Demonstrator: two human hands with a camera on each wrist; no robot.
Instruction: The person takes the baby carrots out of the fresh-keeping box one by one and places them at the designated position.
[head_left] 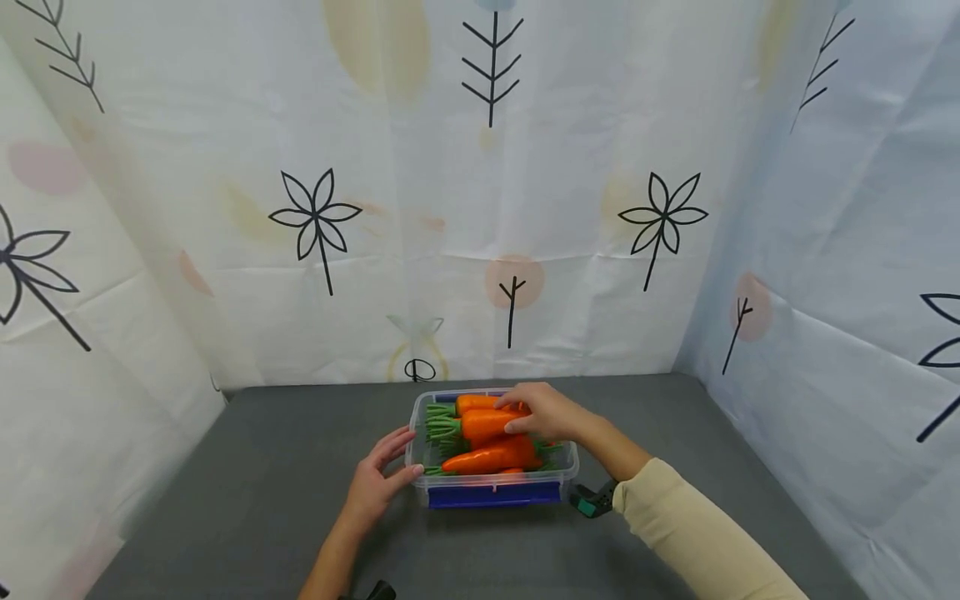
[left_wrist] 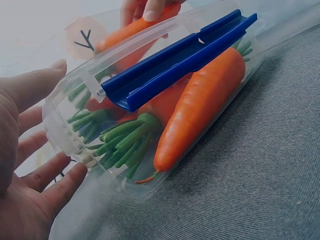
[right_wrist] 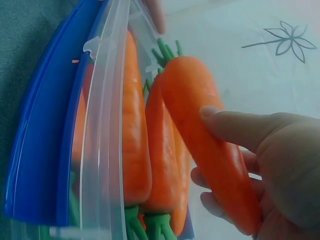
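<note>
A clear plastic box with blue clip latches holds several orange toy-like carrots with green stalks. My right hand grips one carrot over the box, thumb on one side and fingers curled round the other. That carrot lies slanted above the others, its stalks pointing left in the head view. With fingers spread and fairly straight, my left hand rests at the left end of the box. Through the clear wall in the left wrist view, another carrot lies along the bottom, below the blue latch.
The box stands on a dark grey cloth-covered table. A patterned white curtain hangs behind and along both sides. A dark strap with a green patch shows by the right wrist, near the box's front right corner.
</note>
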